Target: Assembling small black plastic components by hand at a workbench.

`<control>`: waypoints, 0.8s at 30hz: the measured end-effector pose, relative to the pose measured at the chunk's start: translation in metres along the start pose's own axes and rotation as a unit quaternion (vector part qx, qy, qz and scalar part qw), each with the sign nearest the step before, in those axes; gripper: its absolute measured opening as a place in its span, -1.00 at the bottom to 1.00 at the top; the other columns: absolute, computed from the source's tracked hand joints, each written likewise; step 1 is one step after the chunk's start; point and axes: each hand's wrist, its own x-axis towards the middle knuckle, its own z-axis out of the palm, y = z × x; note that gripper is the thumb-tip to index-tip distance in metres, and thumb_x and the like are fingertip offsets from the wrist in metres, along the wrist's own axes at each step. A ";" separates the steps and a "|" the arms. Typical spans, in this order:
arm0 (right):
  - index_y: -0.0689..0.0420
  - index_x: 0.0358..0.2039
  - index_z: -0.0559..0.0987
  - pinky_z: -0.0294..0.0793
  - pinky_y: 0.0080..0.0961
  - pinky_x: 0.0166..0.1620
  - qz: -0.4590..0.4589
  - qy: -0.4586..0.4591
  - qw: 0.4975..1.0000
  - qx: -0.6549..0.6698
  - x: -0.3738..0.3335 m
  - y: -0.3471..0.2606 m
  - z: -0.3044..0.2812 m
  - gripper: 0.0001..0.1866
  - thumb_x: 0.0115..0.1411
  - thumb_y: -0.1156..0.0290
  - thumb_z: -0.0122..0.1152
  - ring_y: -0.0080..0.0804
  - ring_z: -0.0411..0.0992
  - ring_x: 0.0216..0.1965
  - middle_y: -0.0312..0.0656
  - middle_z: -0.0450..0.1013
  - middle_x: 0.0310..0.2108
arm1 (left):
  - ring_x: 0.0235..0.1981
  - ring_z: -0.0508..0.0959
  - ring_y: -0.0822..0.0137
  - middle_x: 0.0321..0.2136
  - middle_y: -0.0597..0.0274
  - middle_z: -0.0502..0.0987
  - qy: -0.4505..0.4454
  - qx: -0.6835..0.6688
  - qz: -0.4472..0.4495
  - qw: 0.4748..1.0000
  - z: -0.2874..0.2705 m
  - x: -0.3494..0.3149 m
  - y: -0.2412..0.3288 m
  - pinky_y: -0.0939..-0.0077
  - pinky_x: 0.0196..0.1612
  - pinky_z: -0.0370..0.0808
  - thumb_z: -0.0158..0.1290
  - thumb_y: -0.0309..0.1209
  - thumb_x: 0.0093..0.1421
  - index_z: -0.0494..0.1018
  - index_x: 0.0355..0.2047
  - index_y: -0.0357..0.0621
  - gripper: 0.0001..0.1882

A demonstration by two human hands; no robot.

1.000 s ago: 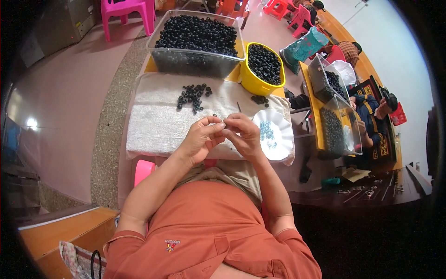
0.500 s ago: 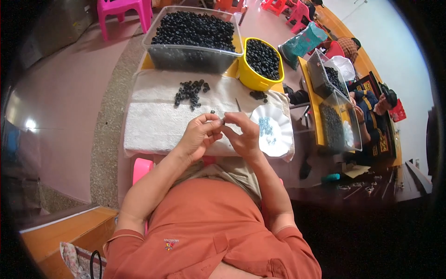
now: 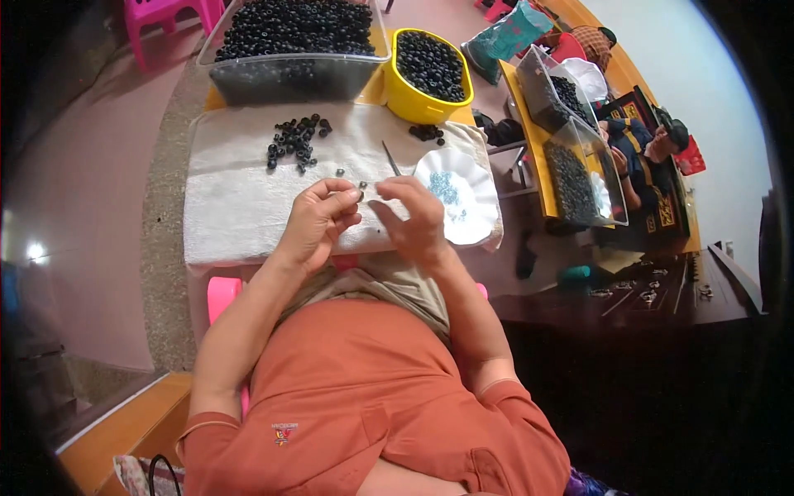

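My left hand [image 3: 321, 218] is closed, thumb and forefinger pinching a small black ring-shaped part [image 3: 361, 197]. Just to its right, my right hand [image 3: 413, 217] is slightly blurred, with its thumb and forefinger apart and nothing visible between them. Beyond my fingertips two more small parts lie singly on the white towel [image 3: 236, 202]. Farther off is a loose heap of black ring parts [image 3: 295, 142]. A white fluted dish [image 3: 478, 202] stands right of my right hand and holds tiny light-blue pieces [image 3: 445, 188]. A thin dark pointed tool [image 3: 390, 157] lies on the towel near the dish.
At the table's far side stand a clear bin [image 3: 298, 78] and a yellow tub [image 3: 413, 106], both full of black parts. A few parts [image 3: 427, 134] lie below the tub. On the right, another person [image 3: 641, 157] sits by a table with clear bins [image 3: 571, 183].
My right hand has parted from the part that my left fingers hold. A second small part now shows on the towel near my fingertips. The whole view has shifted, with the table higher and farther left.
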 end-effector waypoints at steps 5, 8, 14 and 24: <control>0.20 -0.31 0.61 0.53 -0.46 -0.30 0.136 -0.021 0.990 -0.040 -0.015 0.044 -0.061 -0.81 0.01 0.63 0.32 -0.21 0.55 -0.38 -0.07 0.54 -0.37 | -0.42 0.54 0.51 -0.42 0.33 0.55 0.022 0.017 0.009 1.000 0.001 0.001 -0.003 0.61 -0.29 0.56 0.17 -0.49 0.17 0.49 -0.29 -0.12 -0.89; 0.17 -0.31 0.62 0.51 -0.39 -0.21 0.219 -0.084 0.956 -0.178 -0.021 0.067 -0.099 -0.88 0.10 0.53 0.25 -0.14 0.55 -0.29 -0.05 0.54 -0.33 | -0.42 0.54 0.52 -0.42 0.34 0.54 0.018 0.027 0.001 0.999 0.005 0.000 -0.005 0.61 -0.27 0.56 0.17 -0.49 0.17 0.49 -0.28 -0.13 -0.88; 0.24 -0.28 0.62 0.50 -0.37 -0.19 0.230 -0.184 0.924 -0.245 -0.025 0.086 -0.126 -0.81 0.06 0.56 0.20 -0.08 0.55 -0.28 0.03 0.55 -0.33 | -0.40 0.52 0.52 -0.45 0.38 0.51 0.015 0.053 -0.004 0.998 0.007 -0.001 -0.006 0.57 -0.26 0.54 0.17 -0.46 0.17 0.48 -0.29 -0.07 -0.89; 0.23 -0.26 0.64 0.51 -0.36 -0.13 0.307 -0.237 0.884 -0.261 -0.016 0.071 -0.116 -0.78 0.07 0.45 0.22 -0.08 0.56 -0.26 0.06 0.56 -0.34 | -0.41 0.52 0.51 -0.45 0.37 0.52 0.008 0.044 -0.003 0.999 0.006 -0.003 -0.007 0.58 -0.27 0.55 0.19 -0.45 0.16 0.48 -0.29 -0.08 -0.87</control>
